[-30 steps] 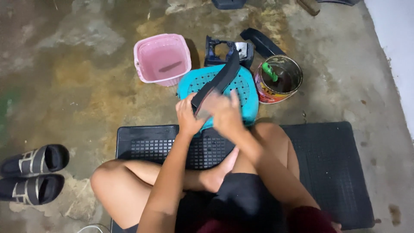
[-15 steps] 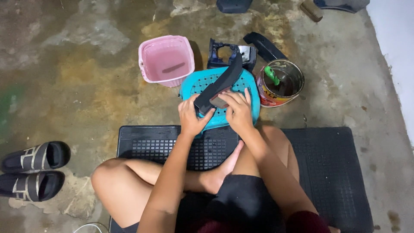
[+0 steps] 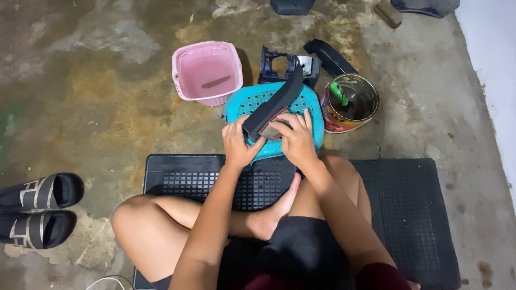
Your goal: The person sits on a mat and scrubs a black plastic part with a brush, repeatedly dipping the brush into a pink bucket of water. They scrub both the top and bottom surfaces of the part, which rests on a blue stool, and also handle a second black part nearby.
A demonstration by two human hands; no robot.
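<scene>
On the stained concrete floor (image 3: 97, 96), a pink square plastic basket (image 3: 207, 72) stood in the upper middle of the frame, with a small brown piece lying inside it. Right of it lay a dark blue moulded plastic part (image 3: 279, 67) and a long black curved plastic panel (image 3: 329, 57), and further right a rusty round metal can (image 3: 350, 103) held a green-handled brush (image 3: 338, 93). A pair of black slide sandals (image 3: 37, 209) sat at the lower left edge. The person sat cross-legged on a black ribbed rubber mat (image 3: 408, 215) that filled the lower part of the frame. At the centre, a turquoise perforated plastic stool (image 3: 312, 107) stood just above the mat, and across its top lay a long black curved trim piece (image 3: 277, 102), slanting from lower left to upper right. The left hand (image 3: 239, 144) was closed around the lower end of that trim piece. The right hand (image 3: 295, 137), just beside it, pressed a small brown block (image 3: 272, 130) against the trim piece with fingers curled over it. Nothing lay between the hands and the trim piece.
</scene>
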